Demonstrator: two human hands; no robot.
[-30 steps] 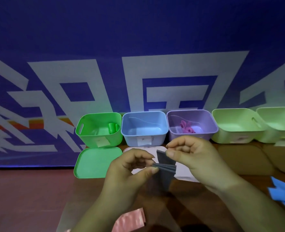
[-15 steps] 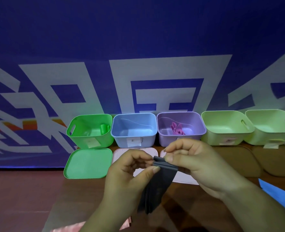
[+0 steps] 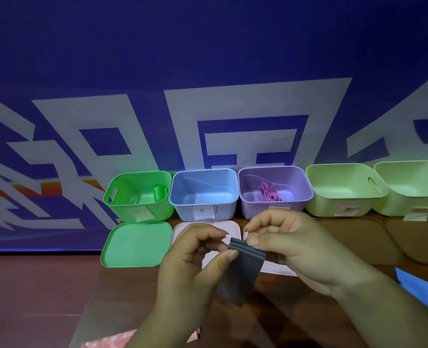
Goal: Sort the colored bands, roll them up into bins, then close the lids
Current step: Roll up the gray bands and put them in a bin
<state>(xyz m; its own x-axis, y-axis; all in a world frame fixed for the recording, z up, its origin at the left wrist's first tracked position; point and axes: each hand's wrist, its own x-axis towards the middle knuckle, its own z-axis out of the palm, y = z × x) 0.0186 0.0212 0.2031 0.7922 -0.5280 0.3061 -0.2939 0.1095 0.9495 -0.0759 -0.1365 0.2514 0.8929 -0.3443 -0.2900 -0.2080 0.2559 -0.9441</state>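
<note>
Dark grey band (image 3: 243,270), thin, seemingly rubbery, folded top pinched by left hand (image 3: 195,259) and right hand (image 3: 293,247), tail hanging.

Folded dark grey band (image 3: 243,270) hangs before five open bins (image 3: 204,194).

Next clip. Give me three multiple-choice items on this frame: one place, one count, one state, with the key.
1. Where does the magenta band lie? A: on a lid. B: in a hand. C: in the purple bin.
2. How many bins stand in the row? A: three. B: five. C: seven.
3. What holds the grey band? A: both hands. B: one hand only. C: nothing.
Key: 1 C, purple walls surround it. 2 B, green bin, blue bin, purple bin, two pale green bins. 3 A, left hand and right hand pinch its top edge.
</note>
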